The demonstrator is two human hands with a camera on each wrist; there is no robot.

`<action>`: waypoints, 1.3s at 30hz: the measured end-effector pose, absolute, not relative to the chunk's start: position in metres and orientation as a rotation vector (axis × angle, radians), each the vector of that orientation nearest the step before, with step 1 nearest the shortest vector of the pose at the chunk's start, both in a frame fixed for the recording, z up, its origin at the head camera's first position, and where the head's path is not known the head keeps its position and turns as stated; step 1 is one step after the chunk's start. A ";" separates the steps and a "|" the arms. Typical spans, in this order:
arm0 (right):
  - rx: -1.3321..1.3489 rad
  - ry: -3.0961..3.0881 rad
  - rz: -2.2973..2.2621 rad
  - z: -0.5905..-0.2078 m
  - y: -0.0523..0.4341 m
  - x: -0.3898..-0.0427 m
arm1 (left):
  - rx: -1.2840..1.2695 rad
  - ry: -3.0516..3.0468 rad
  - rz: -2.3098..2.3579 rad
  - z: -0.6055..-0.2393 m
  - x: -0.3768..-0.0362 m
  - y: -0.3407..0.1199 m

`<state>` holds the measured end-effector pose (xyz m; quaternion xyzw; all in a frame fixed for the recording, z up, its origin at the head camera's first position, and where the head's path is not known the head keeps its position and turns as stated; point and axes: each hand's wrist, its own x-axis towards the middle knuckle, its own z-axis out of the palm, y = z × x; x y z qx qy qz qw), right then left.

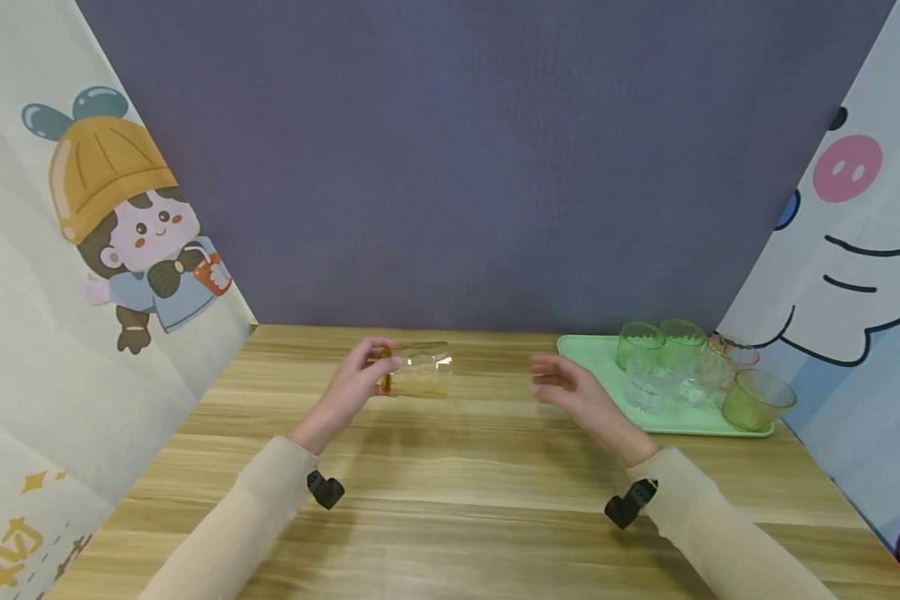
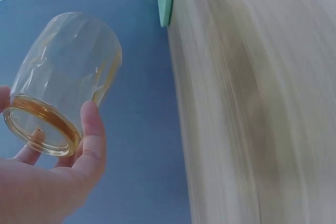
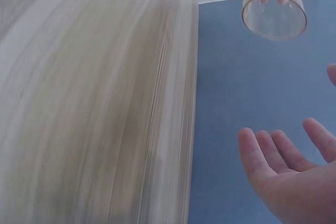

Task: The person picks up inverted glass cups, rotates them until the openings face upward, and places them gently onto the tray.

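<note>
An amber-tinted glass (image 1: 422,371) lies sideways in the air over the table, its mouth pointing right toward my other hand. My left hand (image 1: 358,372) grips it around the thick base, thumb and fingers on opposite sides, as the left wrist view shows with the glass (image 2: 68,66) tilted. Across from it, my right hand (image 1: 573,390) hovers above the table left of the green tray, holding nothing. In the right wrist view the fingers (image 3: 257,156) of that hand are spread and loosely bent, apart from the glass (image 3: 274,14).
A light green tray (image 1: 596,354) stands at the back right of the wooden table (image 1: 450,533). On it are several glasses: green ones (image 1: 640,343), clear ones (image 1: 647,387), a pinkish one (image 1: 737,350) and a yellow-green one (image 1: 757,402). A dark panel (image 1: 450,167) rises behind the table.
</note>
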<state>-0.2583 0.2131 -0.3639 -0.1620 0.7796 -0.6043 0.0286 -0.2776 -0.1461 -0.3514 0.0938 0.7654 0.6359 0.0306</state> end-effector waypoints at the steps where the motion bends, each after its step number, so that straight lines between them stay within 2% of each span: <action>1: -0.506 2.402 -1.863 -0.364 0.212 -0.257 | 0.296 2.352 1.965 -0.351 -0.277 -0.145; 39: -0.610 2.328 -1.884 -0.363 0.184 -0.238 | 0.424 2.147 2.067 -0.354 -0.259 -0.107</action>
